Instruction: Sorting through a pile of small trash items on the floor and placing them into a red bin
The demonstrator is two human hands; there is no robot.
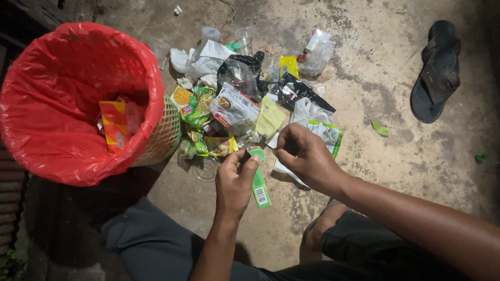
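Our left hand [235, 181] pinches a green wrapper [259, 186], which hangs at its four o'clock. Our right hand [306, 157], at two o'clock, is curled; we cannot tell whether it holds anything, beside the litter pile [241, 104].

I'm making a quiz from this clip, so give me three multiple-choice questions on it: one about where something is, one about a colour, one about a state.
1. Where does the sandal lie?
A. in the bin
B. on the floor, upper right
C. under the left hand

2. What colour is the liner of the bin?
A. blue
B. black
C. red

3. What is the left hand doing?
A. pinching a green wrapper
B. lying flat on the floor
C. gripping the bin

Answers: B, it lies apart from the litter pile; C, red plastic covers the rim; A, fingertips close on the wrapper.
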